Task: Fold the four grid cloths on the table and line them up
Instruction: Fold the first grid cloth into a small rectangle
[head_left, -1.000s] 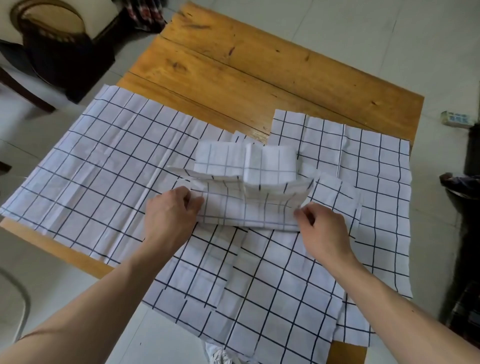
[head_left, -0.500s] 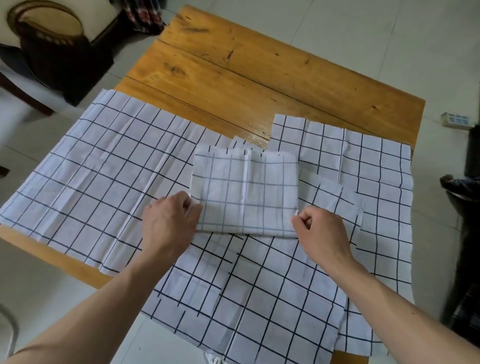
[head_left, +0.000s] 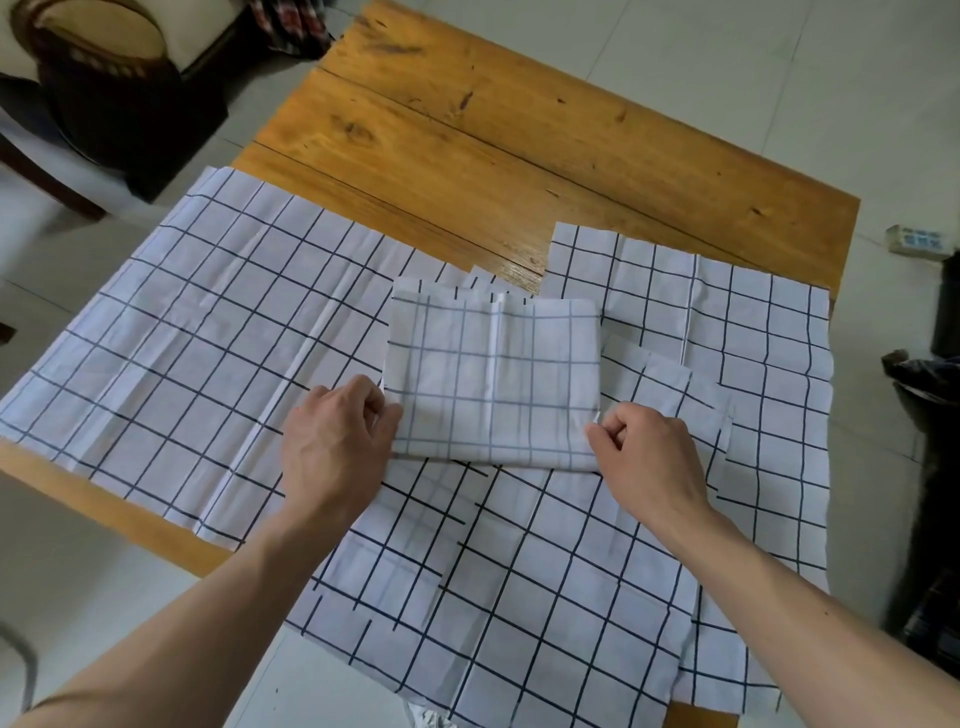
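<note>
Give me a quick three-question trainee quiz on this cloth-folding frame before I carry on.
1. True or false: the folded grid cloth lies on top of unfolded grid cloths.
2. Which hand pinches the folded cloth's near right corner: A left hand, B right hand?
3. What bare surface shows beyond the cloths?

Key: 1 true. 2 B. 3 the wooden table.

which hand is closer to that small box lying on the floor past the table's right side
The right hand. It pinches the folded cloth's right edge, well below and left of the box. The left hand holds the cloth's left edge, farther away.
</note>
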